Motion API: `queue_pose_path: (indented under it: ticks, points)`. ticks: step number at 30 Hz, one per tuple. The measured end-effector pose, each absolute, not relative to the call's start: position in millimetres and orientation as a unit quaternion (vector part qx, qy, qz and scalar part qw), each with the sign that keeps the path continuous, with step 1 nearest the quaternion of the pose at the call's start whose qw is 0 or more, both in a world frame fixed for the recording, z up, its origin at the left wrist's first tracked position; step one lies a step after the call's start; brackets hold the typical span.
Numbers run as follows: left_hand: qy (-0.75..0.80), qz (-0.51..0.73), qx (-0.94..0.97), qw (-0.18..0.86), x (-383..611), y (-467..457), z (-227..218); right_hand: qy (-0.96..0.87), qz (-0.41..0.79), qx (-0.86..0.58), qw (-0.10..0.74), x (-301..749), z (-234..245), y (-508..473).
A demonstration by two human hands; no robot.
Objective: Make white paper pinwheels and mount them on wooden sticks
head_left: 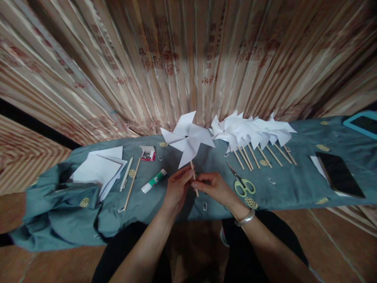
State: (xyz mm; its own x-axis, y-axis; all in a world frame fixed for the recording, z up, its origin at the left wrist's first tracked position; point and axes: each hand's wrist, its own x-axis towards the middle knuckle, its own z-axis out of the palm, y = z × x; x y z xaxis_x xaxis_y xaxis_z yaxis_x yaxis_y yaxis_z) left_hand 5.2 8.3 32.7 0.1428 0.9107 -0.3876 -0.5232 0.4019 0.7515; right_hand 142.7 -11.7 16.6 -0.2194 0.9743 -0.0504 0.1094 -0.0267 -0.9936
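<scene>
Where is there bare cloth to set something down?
Widest: the cloth between the scissors and the phone. A smaller patch lies below the glue stick. Crowded: paper stack, pen, loose stick and small box at left; overlapping pinwheels at right.

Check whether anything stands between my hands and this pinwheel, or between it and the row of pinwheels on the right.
Nothing visible does. Your left hand and right hand are on the wooden stick of the paper pinwheel. Just right of it is the row of pinwheels; the green-handled scissors lie nearer you.
</scene>
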Motion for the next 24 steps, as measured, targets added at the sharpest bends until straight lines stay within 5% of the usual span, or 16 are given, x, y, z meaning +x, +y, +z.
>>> queue_pose_path:
  ticks: [8, 15, 24]
  points:
    - [0.455, 0.489, 0.225, 0.709, 4, 4, 28, -0.577, 0.481, -0.513, 0.416, 159, 24, -8]
    - [0.480, 0.454, 0.269, 0.701, 7, -2, 23, -0.379, 0.300, -0.587, 0.650, 215, 31, 20]
    - [0.485, 0.438, 0.309, 0.691, 12, -9, 15, -0.392, 0.366, -0.569, 0.623, 209, 38, 25]
